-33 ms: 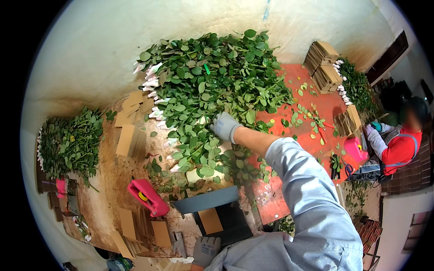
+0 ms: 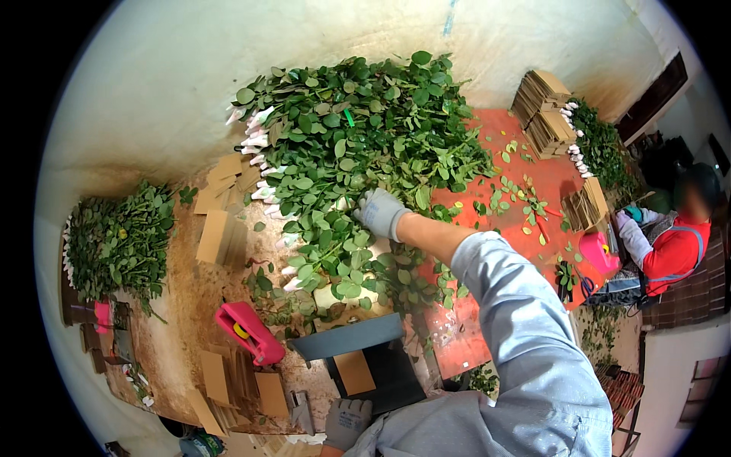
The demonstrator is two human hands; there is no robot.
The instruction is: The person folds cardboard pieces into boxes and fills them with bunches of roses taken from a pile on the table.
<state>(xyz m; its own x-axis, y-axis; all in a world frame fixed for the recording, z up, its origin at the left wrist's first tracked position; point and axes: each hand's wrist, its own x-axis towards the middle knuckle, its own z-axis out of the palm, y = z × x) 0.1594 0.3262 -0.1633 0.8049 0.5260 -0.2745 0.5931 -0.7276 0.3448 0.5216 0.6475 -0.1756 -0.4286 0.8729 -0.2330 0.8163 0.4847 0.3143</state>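
My right hand (image 2: 381,215), in a grey glove, reaches into the near side of a big pile of leafy rose stems (image 2: 373,129). Its fingers are curled in at the leaves; stems seem to be in them, though foliage hides the grip. Pale wrapped flower heads (image 2: 257,140) line the pile's left side. Below that hand, more leafy stems (image 2: 346,266) lie across a pale board. My left hand (image 2: 348,423), also gloved, rests low by my body beside a black stand (image 2: 388,377) with a grey upright panel (image 2: 350,337). Its fingers are hidden from view.
A pink tape dispenser (image 2: 250,333), a stapler-like metal tool (image 2: 301,413) and cardboard pieces (image 2: 221,381) lie at left. Another stem pile (image 2: 122,240) is farther left. Loose leaves and red clippers (image 2: 543,228) lie on the red tabletop (image 2: 499,141). A co-worker (image 2: 674,255) works at right.
The nearest flower heads have shifted slightly, with one more showing at the left. My right forearm has moved a little to the right; my left hand stays put.
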